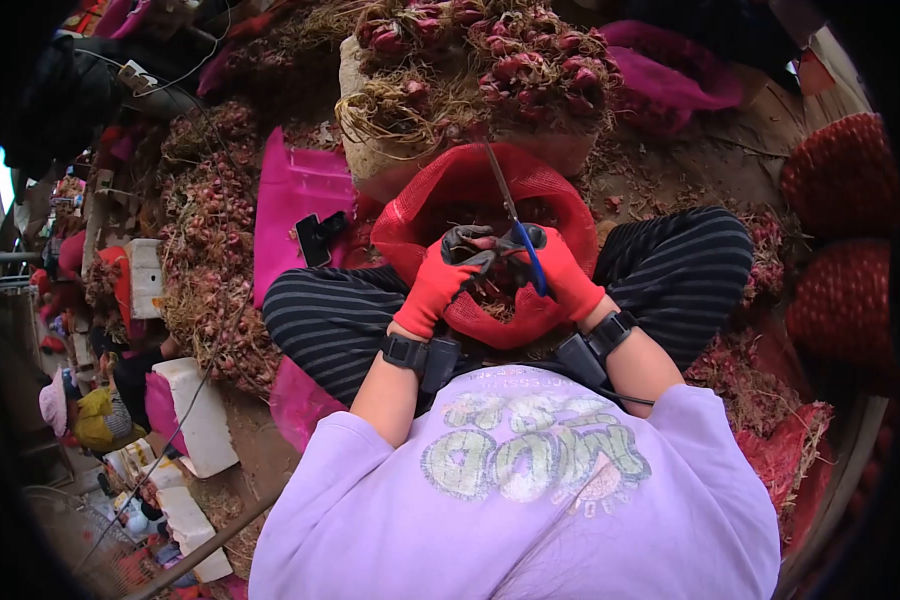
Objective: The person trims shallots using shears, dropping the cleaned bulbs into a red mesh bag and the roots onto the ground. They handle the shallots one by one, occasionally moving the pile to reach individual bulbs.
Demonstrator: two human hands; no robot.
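Note:
My left hand (448,268), in a red glove with dark fingers and palm, is closed around a small reddish shallot (482,243), mostly covered by the fingers. Close beside it, my right hand (558,268), in a matching glove, grips blue-handled scissors (507,190) whose blades point up and away from me. Both hands are over an opened red mesh bag (410,205) between my crossed legs. Dry trimmings and stems show inside the bag; its deeper contents are hidden.
Ahead, bunches of shallots (540,65) lie on a pale block (540,150). More shallots (210,230) are heaped at left, by a pink sheet (290,190) with a black device (315,240). Full red mesh sacks (838,175) stand right. A person (95,415) is at far left.

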